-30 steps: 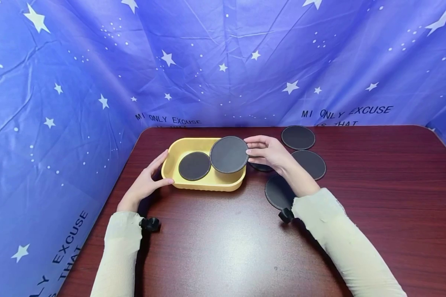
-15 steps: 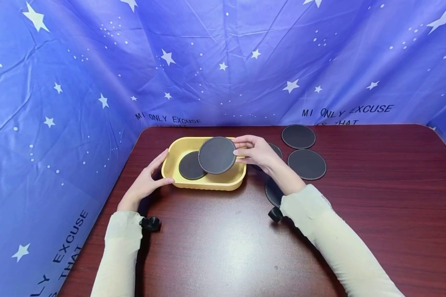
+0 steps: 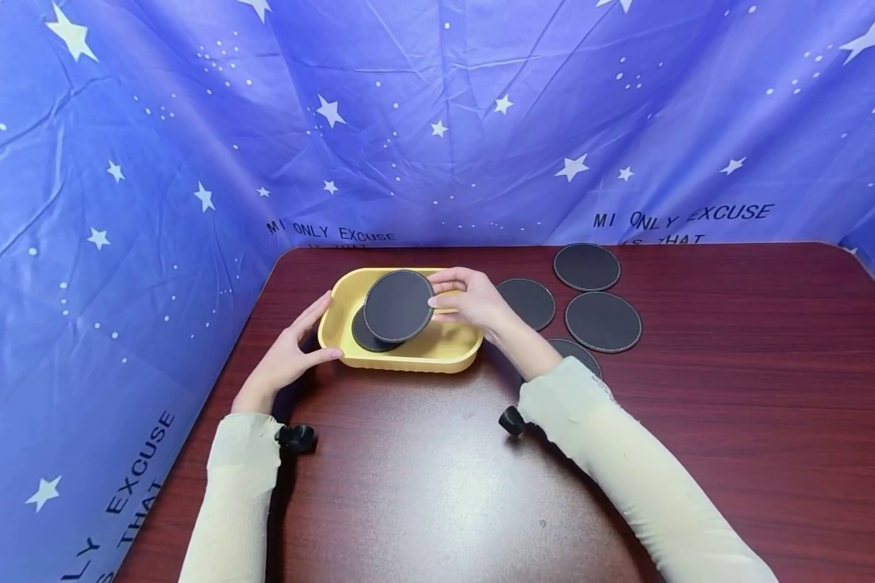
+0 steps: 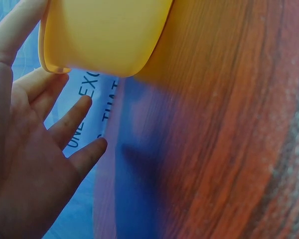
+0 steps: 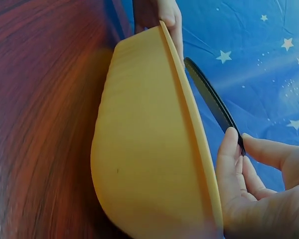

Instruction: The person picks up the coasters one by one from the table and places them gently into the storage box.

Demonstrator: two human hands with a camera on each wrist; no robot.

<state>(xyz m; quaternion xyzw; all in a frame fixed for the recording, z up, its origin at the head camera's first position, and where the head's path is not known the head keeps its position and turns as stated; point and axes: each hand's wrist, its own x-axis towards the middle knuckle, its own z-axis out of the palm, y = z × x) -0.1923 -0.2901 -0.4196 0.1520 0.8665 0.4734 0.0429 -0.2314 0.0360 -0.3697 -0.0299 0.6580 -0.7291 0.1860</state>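
In the head view my right hand (image 3: 470,301) pinches a round black coaster (image 3: 399,306) by its right edge, above the yellow tray (image 3: 452,366). The right wrist view shows the held coaster (image 5: 214,99) edge-on and tilted, beyond the tray rim, with thumb and fingertips on its edge. Beneath it another black coaster (image 3: 364,334) lies in the tray, partly covered from sight. My left hand (image 3: 286,363) touches the tray's left end, thumb at the front corner. The left wrist view shows the left hand's fingers (image 4: 72,122) spread and fairly straight, several apart from the tray.
Right of the tray, more black coasters lie flat on the dark red wooden table (image 3: 437,453): a back one (image 3: 586,266), a right one (image 3: 603,322), a near-tray one (image 3: 528,304) and one partly under the right forearm (image 3: 578,356). A blue star-printed curtain (image 3: 437,162) stands behind.
My right hand has carried the coaster leftward over the tray, now above the coaster lying inside. Coasters behind the right forearm have come more into view. The left hand and tray stay put.
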